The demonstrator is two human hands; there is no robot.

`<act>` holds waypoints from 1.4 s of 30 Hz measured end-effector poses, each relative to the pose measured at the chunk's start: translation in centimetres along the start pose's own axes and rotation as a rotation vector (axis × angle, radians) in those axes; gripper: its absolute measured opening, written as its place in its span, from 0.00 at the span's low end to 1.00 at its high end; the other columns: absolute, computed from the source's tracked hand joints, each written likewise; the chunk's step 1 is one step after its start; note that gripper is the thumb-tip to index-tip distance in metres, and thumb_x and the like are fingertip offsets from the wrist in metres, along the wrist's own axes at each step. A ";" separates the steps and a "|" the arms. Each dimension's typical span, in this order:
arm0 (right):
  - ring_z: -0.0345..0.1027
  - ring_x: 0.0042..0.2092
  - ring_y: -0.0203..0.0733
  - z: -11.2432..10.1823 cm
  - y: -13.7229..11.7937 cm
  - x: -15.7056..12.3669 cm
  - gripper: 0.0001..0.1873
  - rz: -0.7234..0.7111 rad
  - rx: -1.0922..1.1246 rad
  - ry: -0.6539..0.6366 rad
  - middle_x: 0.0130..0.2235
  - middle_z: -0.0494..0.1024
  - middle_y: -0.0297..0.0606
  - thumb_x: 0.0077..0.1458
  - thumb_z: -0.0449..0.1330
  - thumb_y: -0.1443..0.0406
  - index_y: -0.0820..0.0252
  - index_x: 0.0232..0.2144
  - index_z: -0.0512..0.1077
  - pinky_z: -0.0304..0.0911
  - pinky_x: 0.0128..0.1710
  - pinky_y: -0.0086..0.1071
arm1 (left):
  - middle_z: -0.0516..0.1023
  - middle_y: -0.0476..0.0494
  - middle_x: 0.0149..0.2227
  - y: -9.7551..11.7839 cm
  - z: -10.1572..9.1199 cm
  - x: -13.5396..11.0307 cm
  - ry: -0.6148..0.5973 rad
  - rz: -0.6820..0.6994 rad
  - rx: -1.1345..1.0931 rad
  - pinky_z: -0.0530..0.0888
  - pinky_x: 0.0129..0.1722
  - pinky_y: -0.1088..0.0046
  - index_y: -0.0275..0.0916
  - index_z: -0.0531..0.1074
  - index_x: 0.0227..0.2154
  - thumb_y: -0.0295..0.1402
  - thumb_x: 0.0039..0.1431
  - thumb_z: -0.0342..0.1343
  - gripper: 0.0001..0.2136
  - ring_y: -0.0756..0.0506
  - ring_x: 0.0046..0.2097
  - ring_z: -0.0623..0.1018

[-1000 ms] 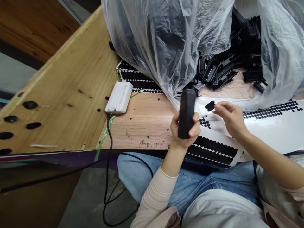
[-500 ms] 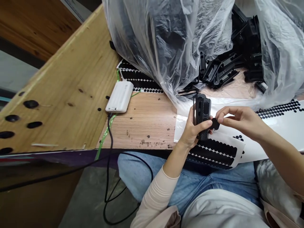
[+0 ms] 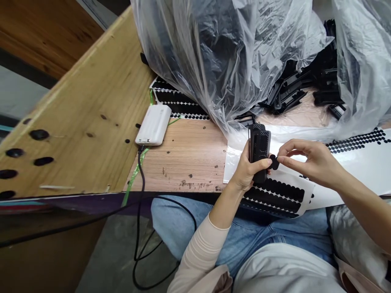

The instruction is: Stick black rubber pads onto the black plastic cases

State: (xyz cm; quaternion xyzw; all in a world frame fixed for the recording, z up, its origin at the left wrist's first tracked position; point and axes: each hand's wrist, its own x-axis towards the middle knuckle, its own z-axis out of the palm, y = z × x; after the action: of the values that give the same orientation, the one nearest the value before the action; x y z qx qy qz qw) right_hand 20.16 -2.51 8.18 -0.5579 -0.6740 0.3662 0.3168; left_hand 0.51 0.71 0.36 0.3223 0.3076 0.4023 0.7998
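My left hand [image 3: 243, 176] is closed around a black plastic part [image 3: 260, 151] with a textured face, held upright over the table's front edge. The thumb lies across its right side. At that side, my right hand [image 3: 314, 160] pinches a small black round sticker [image 3: 275, 163] between thumb and fingertips. The sticker sits close to the left thumb tip; whether it touches the part I cannot tell. Below the hands, a white sheet [image 3: 309, 194] with rows of black round stickers hangs over the table edge above my lap.
A large clear plastic bag [image 3: 195, 53] covers the back of the table. Several black plastic parts [image 3: 288, 95] lie in a pile beside it. To the left are a white power bank [image 3: 153, 125] with a black cable [image 3: 142, 171] and a wooden side board [image 3: 91, 97].
My right hand and the black sticker have shifted slightly, and the sticker now shows more edge-on. The black part has tilted a little. The plastic bag has spread right over part of the pile.
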 end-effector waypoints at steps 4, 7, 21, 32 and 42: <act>0.79 0.39 0.46 0.2 -0.1 -0.1 0.16 0.111 0.133 -0.008 0.35 0.85 0.35 0.61 0.73 0.49 0.53 0.33 0.82 0.76 0.46 0.41 | 0.79 0.53 0.36 0.1 0.1 0.0 0.007 0.013 0.005 0.76 0.26 0.73 0.44 0.65 0.51 0.39 0.44 0.78 0.35 0.50 0.28 0.77; 0.79 0.40 0.46 0.3 -0.2 -0.4 0.17 0.112 0.142 0.012 0.36 0.85 0.36 0.59 0.74 0.48 0.54 0.33 0.82 0.76 0.47 0.41 | 0.79 0.54 0.36 0.1 0.3 0.0 0.013 0.044 0.020 0.76 0.27 0.73 0.43 0.64 0.50 0.39 0.45 0.78 0.34 0.51 0.28 0.77; 0.80 0.41 0.47 0.4 -0.3 -1.1 0.09 -0.724 -0.314 0.163 0.38 0.86 0.37 0.60 0.71 0.72 0.50 0.38 0.81 0.76 0.39 0.41 | 0.78 0.52 0.36 -0.1 0.1 0.0 0.027 0.033 -0.009 0.75 0.26 0.74 0.41 0.67 0.46 0.38 0.45 0.78 0.30 0.52 0.27 0.76; 0.76 0.58 0.55 -1.6 0.7 2.5 0.14 0.186 0.436 0.113 0.52 0.84 0.40 0.54 0.79 0.52 0.52 0.31 0.84 0.71 0.60 0.48 | 0.86 0.40 0.38 0.2 -0.4 0.7 -0.198 -0.075 -0.125 0.74 0.22 0.73 0.41 0.63 0.57 0.50 0.63 0.60 0.26 0.47 0.23 0.79; 0.78 0.52 0.50 -0.3 0.6 3.2 0.15 0.147 0.433 0.047 0.47 0.85 0.38 0.54 0.79 0.50 0.52 0.31 0.83 0.71 0.61 0.48 | 0.83 0.45 0.35 0.1 -0.4 0.6 -0.198 -0.059 -0.106 0.76 0.22 0.73 0.42 0.63 0.60 0.48 0.64 0.62 0.27 0.46 0.23 0.80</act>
State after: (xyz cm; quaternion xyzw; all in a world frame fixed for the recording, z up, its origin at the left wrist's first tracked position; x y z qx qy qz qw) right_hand 20.16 0.72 7.87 -0.5330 -0.5296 0.5112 0.4173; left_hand 0.44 1.36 0.03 0.3083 0.2148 0.3607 0.8536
